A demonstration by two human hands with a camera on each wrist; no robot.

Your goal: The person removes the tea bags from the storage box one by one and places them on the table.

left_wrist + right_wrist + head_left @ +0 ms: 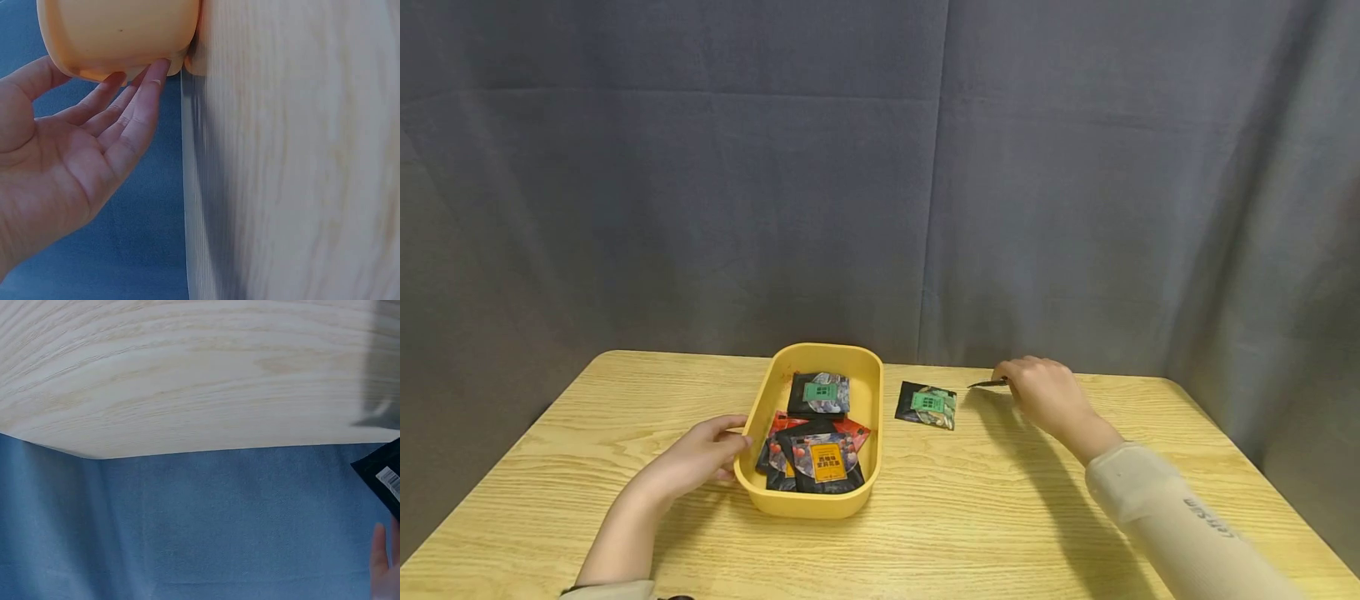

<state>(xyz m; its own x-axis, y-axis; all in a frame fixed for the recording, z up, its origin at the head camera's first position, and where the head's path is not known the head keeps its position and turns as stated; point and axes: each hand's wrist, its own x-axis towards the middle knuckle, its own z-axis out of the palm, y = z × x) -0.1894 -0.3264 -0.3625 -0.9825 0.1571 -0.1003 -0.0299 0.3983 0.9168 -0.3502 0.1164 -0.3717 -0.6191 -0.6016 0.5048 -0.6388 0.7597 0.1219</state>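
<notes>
A yellow plastic bin (874, 467) holds several tea sachets, among them a green-labelled sachet (818, 392) at the back and an orange-labelled sachet (829, 462) in front. My left hand (700, 458) grips the bin's left side, one digit at the rim, the other fingers low against the outer wall in the left wrist view. Another green-labelled sachet (927, 404) lies flat on the table, right of the bin. Farther right, my right hand (1048, 396) pinches a black sachet (387, 478), seen edge-on in the head view; a barcode shows on it in the right wrist view.
The wood-grain table (925, 533) has rounded back corners. A grey-blue curtain (820, 183) hangs behind its back edge and along the sides. The right arm's shadow falls on the table below the forearm.
</notes>
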